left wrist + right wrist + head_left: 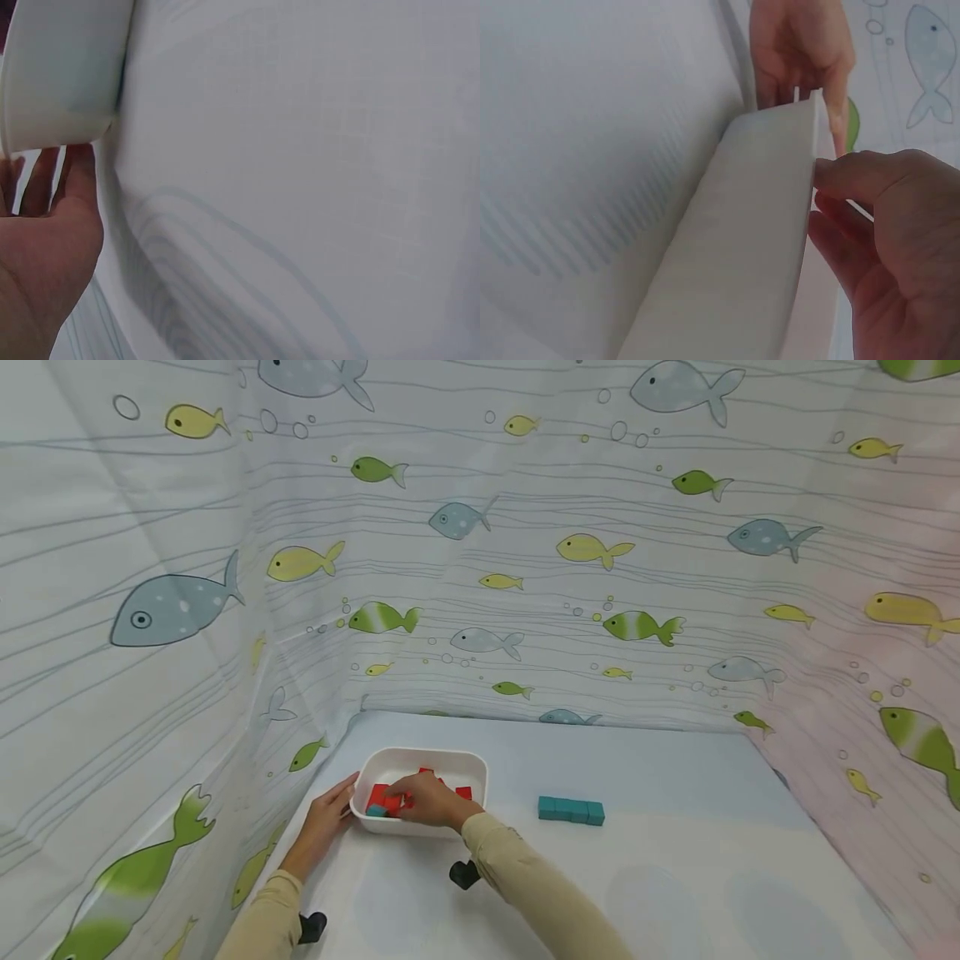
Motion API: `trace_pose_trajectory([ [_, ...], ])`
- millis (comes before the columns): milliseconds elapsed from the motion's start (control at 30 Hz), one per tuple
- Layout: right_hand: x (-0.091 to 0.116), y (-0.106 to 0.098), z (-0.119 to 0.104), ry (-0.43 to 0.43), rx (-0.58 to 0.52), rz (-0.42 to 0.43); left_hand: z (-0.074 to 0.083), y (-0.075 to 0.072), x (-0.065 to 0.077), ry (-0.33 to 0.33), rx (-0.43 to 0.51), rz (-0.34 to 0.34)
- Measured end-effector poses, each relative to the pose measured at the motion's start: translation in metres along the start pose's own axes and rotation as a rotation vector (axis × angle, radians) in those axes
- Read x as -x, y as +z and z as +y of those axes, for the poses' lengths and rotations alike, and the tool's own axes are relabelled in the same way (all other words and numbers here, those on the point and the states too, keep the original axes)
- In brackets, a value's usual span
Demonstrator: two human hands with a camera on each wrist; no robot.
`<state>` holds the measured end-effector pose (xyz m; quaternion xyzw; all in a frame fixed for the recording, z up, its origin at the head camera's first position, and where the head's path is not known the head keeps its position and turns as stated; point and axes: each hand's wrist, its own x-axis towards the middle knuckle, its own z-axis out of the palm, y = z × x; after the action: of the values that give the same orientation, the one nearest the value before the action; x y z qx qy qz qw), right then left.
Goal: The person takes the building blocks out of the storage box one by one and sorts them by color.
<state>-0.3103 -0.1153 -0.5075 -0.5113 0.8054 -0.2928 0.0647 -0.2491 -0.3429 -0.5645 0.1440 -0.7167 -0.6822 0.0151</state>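
Observation:
A white plastic bin stands at the left of the table, with several red blocks and a teal block inside. My left hand touches the bin's left end with its fingers extended along the outer wall; the fingertips lie right against the bin in the left wrist view. My right hand reaches over the near rim into the bin, fingers bent down among the red blocks. In the right wrist view the wall of the bin hides the blocks, and I cannot tell whether the fingers hold one.
To the right of the bin, several teal blocks form a straight row on the white table. Fish-print sheets hang behind the table and along both sides. A small black piece shows beside the right sleeve, another beside the left.

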Motion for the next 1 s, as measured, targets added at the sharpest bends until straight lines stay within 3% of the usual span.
trace_pose_trajectory([
  [167,-0.013,0.006,-0.002,-0.013,0.018,-0.043,0.0,-0.002,0.001,0.009,0.033,0.003],
  [700,-0.037,0.007,0.001,0.065,0.073,-0.181,-0.001,0.004,0.001,0.041,0.057,0.009],
  [900,-0.04,0.008,-0.011,0.026,0.115,-0.187,0.003,0.003,0.005,0.035,0.073,0.028],
  [1000,-0.04,0.012,-0.011,0.054,0.128,-0.179,0.003,0.003,0.006,0.034,0.07,0.02],
])
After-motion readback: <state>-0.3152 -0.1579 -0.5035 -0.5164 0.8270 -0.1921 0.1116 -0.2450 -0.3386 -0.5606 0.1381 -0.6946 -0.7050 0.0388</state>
